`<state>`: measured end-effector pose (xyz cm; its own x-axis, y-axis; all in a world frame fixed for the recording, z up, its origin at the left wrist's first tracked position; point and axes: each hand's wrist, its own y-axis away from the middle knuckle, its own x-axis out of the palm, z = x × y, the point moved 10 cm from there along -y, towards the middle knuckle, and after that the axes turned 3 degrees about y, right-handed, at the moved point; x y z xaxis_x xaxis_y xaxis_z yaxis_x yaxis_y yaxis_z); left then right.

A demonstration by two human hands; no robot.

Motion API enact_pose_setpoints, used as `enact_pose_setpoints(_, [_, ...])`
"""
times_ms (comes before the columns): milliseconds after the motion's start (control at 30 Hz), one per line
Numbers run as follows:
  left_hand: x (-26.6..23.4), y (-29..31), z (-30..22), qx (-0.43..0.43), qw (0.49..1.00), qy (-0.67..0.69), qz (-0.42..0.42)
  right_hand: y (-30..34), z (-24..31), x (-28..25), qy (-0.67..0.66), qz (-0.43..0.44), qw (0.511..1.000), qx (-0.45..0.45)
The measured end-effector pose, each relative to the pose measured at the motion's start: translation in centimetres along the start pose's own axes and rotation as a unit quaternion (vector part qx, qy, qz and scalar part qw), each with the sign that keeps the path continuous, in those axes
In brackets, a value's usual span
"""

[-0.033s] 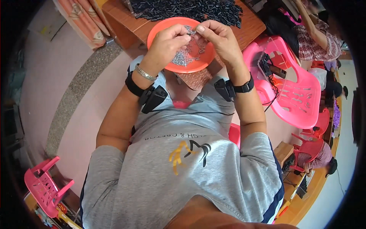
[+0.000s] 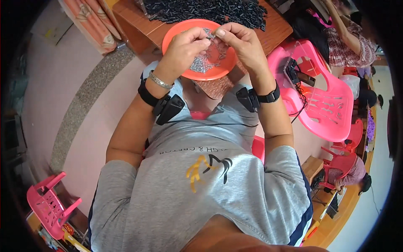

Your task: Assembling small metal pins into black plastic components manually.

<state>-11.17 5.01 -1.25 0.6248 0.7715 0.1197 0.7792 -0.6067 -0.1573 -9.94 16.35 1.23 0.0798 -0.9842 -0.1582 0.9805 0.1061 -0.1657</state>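
Observation:
Both hands are over an orange plastic basin (image 2: 228, 63) that holds many small silvery metal pieces (image 2: 201, 65). My left hand (image 2: 187, 48) has its thumb and fingers closed in a pinch above the basin's left half. Facing it, my right hand (image 2: 244, 44) pinches with thumb and forefinger near the far side of the basin. The fingertips of the two hands are close together. Whatever lies between them is too small to make out. Just beyond the basin, a heap of small black parts (image 2: 205, 10) covers the wooden table (image 2: 275, 31).
A pink plastic chair (image 2: 331, 111) stands at the right, with a black device and cable (image 2: 296, 75) on it. Another pink chair (image 2: 50, 206) is at lower left. Patterned curtains (image 2: 94, 25) hang at upper left. Other people (image 2: 350, 46) sit along the right side.

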Motion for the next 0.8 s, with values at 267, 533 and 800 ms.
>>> enact_pose_setpoints(267, [0.7, 0.1, -0.3, 0.025, 0.998, -0.056, 0.035, 0.8, 1.5, 0.4, 0.044, -0.023, 0.997, -0.065])
enact_pose_setpoints(533, [0.4, 0.0, -0.5, 0.05, 0.998, -0.044, -0.015, 2.0, 4.6, 0.8, 0.286, -0.046, 0.94, -0.178])
enact_pose_setpoints(800, [-0.1, 0.5, 0.0, -0.025, 0.999, 0.022, -0.037, 4.1, 6.2, 2.4, 0.444, -0.055, 0.858, -0.252])
